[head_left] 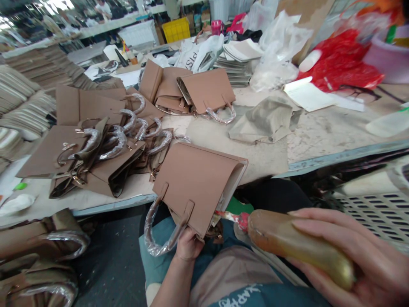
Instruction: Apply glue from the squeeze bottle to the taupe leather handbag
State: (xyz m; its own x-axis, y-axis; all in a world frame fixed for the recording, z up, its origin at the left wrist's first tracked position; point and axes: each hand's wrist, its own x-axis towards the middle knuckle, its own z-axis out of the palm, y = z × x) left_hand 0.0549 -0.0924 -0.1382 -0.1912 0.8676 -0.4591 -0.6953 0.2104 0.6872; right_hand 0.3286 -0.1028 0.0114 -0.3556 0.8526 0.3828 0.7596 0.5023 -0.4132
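Note:
My left hand is closed on the lower edge of a tan handbag, which is tilted over my lap and leans at the table edge. The handbag's handle is wrapped in clear plastic and hangs to the left, and its pale inner side shows at the right. In my right hand is an amber glue bottle lying nearly level. The bottle's crusted red and white nozzle points left, with its tip at the bag's open edge; whether it touches cannot be told.
A heap of tan handbags with plastic-wrapped handles covers the table's left part. Another handbag lies farther back. A crumpled grey sheet rests on the right, near a red plastic bag. More bags sit low at left.

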